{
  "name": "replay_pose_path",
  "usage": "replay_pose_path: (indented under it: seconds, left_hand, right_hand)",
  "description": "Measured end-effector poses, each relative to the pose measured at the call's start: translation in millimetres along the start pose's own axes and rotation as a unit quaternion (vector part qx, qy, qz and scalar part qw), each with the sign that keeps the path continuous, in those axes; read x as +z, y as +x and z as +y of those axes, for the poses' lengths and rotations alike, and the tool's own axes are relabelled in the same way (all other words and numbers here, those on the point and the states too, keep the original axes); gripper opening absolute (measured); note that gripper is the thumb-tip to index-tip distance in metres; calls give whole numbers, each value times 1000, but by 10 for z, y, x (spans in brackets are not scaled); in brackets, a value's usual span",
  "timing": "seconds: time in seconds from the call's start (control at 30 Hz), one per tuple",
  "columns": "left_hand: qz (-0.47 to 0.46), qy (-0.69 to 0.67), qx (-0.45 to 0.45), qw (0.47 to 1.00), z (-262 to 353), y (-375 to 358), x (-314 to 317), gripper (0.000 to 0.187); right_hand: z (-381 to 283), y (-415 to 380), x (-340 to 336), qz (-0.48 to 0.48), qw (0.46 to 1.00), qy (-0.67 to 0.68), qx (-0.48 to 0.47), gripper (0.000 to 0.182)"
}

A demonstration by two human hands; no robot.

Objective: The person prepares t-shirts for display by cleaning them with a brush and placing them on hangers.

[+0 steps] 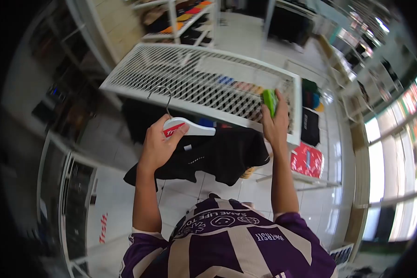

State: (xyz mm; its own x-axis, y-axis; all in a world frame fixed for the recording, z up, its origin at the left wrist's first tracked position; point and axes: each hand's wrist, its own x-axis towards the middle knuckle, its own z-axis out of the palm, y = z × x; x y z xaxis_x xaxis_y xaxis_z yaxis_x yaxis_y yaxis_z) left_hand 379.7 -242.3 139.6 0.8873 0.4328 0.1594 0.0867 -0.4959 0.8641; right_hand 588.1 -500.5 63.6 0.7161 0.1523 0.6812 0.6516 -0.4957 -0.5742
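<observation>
My left hand (162, 144) is closed around a white clothes hanger (200, 130) with a red label and a metal hook. The hook points away from me, over the near edge of a white mesh-topped rack (139, 85). Just below the hanger spreads a black garment (222, 153) with small pale lettering; how it is held up is hard to make out. At the rack's right end, my right hand (275, 123) grips a small bright green block-shaped thing (269, 103) with a darker left side. Its exact kind does not show.
Folded clothes in several colours show through the mesh. A red packet (306, 160) and a folded black garment (310, 126) lie to the right. Shelves (190, 21) with clothes stand at the back. A white panel with red lettering (103, 228) is at the lower left.
</observation>
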Motion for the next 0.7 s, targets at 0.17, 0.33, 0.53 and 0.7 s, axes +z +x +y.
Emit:
replay_pose_path:
  seconds: [0.17, 0.33, 0.53, 0.7]
  left_hand:
    - [124, 14, -51, 991, -212, -405, -512, 36]
    - [232, 45, -86, 968, -399, -917, -920, 33]
    - [352, 69, -159, 920, -472, -1612, -1353, 35]
    - [375, 71, -153, 912, -548, -1779, -1424, 34]
  right_hand:
    - [-1391, -623, 456, -118, 973, 197, -40, 67]
    - [-1714, -1110, 1184, -150, 943, 226, -192, 75]
    - [-1301, -1154, 1742, -131, 981, 144, 10, 64]
    - [-2133, -1286, 1488, -161, 930, 294, -150, 71]
